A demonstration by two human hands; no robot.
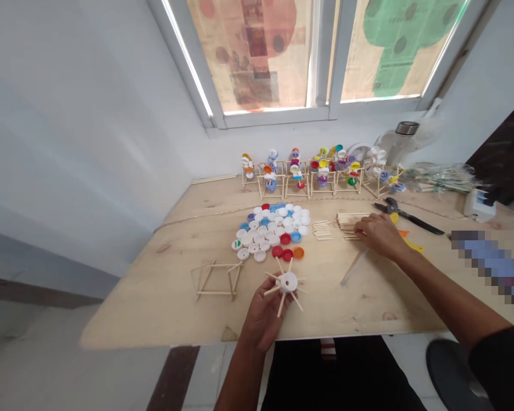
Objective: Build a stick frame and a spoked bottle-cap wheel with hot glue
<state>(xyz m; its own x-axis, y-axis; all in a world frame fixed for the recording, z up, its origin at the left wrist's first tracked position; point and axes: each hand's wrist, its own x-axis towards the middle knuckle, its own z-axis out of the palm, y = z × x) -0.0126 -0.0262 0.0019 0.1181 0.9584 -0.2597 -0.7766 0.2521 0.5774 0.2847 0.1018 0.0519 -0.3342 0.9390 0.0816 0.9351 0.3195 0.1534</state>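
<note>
My left hand (263, 317), near the table's front edge, is closed on a stick wheel (292, 278): a white round plastic hub with a hole, several wooden sticks spreading out from it. Farther right, my right hand (381, 235) bends its fingers together over the right part of a row of wooden sticks (346, 224); the fingertips partly cover what they pinch. Shorter cut sticks (322, 230) lie just left of that row. Beyond the wheel spreads a group of bottle caps (263, 231), mostly white, with some red, blue and orange. A stick frame (216, 294) stands to the left.
Along the wall stand several finished-looking stick frames with colourful cap wheels (297, 171). Black-handled pliers (411, 217) lie beyond my right hand. At the back right are a clear bottle (405, 137), a plastic bag of sticks (441, 177) and a white socket box (480, 205).
</note>
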